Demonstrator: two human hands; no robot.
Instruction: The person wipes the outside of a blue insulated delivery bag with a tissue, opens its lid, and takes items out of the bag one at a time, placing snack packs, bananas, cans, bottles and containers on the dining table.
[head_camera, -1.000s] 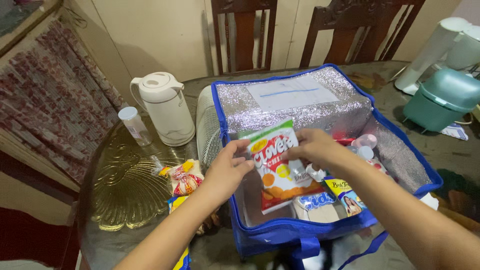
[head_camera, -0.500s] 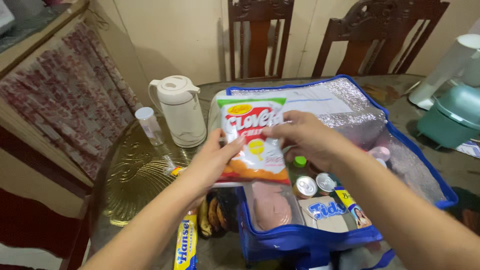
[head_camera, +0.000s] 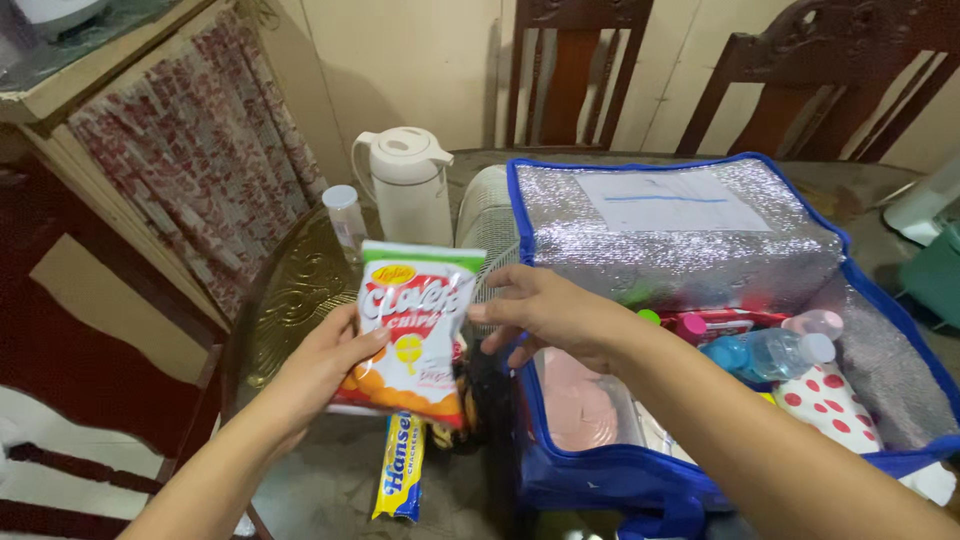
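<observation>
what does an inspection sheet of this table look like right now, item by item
surface: dark glass-topped table, crowded.
job's things: chip bag held outside the open blue insulated bag.
clutter: white thermos jug, small plastic jar, yellow cracker pack, water bottle.
grips: left hand holds the chip bag from below; right hand at its top edge.
cables: nothing seen.
surroundings: two wooden chairs, curtained cabinet.

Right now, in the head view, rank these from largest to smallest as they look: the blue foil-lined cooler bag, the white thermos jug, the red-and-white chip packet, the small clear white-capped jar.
1. Blue foil-lined cooler bag
2. and 3. Red-and-white chip packet and white thermos jug: alike; the packet is nearer, so unsure
4. Small clear white-capped jar
</observation>
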